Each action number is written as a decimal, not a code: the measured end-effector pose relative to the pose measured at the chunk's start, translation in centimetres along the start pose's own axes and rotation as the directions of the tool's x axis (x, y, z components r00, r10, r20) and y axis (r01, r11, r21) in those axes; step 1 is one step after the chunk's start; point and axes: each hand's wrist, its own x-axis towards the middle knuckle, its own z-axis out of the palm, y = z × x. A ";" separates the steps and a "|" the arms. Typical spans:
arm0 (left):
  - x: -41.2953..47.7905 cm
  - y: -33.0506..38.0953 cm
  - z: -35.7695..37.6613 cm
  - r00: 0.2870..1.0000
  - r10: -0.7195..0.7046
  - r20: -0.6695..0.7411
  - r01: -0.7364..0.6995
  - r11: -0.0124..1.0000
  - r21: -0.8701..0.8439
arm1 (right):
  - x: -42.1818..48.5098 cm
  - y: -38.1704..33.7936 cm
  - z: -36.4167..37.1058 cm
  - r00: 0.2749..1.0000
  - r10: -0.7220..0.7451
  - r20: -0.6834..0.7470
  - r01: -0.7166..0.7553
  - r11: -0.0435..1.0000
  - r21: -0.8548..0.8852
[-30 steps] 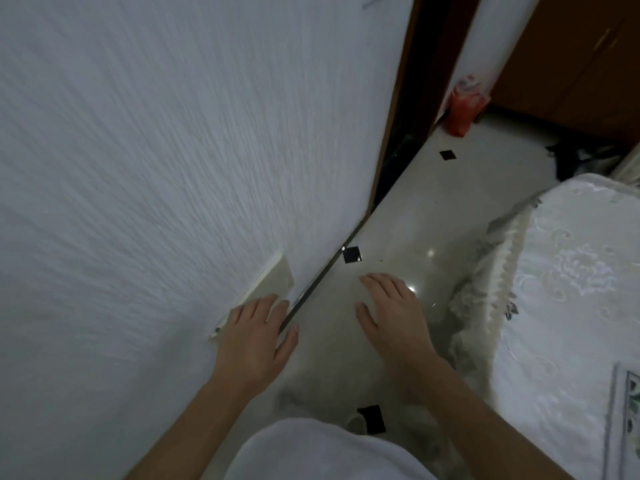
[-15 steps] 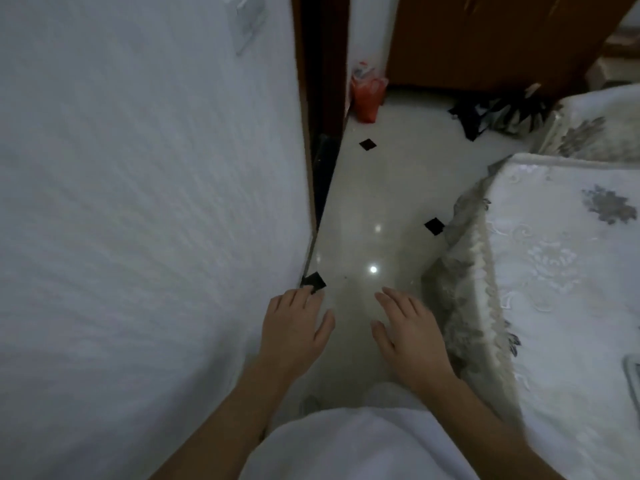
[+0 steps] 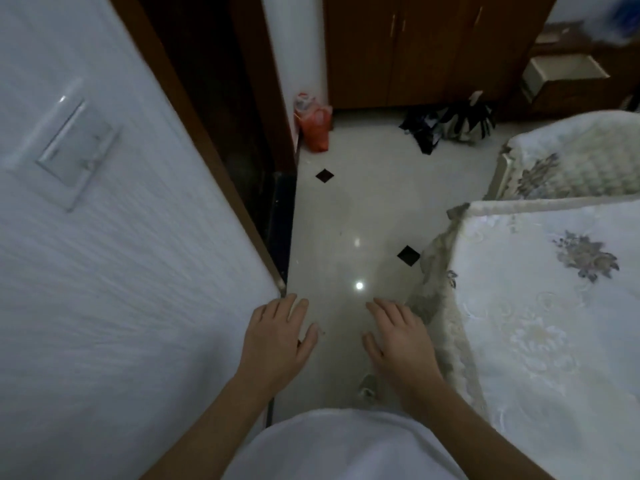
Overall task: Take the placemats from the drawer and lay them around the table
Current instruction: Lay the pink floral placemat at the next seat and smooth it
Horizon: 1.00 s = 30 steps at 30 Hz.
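My left hand and my right hand hover palm down over the pale floor, fingers spread, holding nothing. The table, covered in a white lace cloth with flower prints, stands just right of my right hand. An open drawer juts from a wooden cabinet at the far upper right; I cannot see what lies inside it. No placemat is in view.
A white wall with a switch plate fills the left, ending at a dark doorway. An orange bag and dark clutter lie on the floor before a brown cupboard. A padded chair stands beyond the table.
The view has swung right and up along the wall; the doorway, cupboard, chair and open drawer have come into sight. Both hands stay empty and spread in front of me.
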 end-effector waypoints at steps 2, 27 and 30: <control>2.3 -0.7 -0.2 0.999 -0.043 -0.025 0.043 0.999 0.030 | 4.1 0.1 -0.3 0.996 -0.087 0.007 0.087 0.996 -0.023; 43.4 -8.2 4.7 0.976 0.175 0.129 -0.160 0.980 -0.119 | 35.5 5.3 -5.2 0.959 0.208 -0.194 -0.204 0.978 0.044; 48.6 -7.4 6.2 0.958 0.235 0.164 -0.217 0.969 -0.121 | 37.9 8.0 -5.6 0.939 0.281 -0.198 -0.278 0.960 0.045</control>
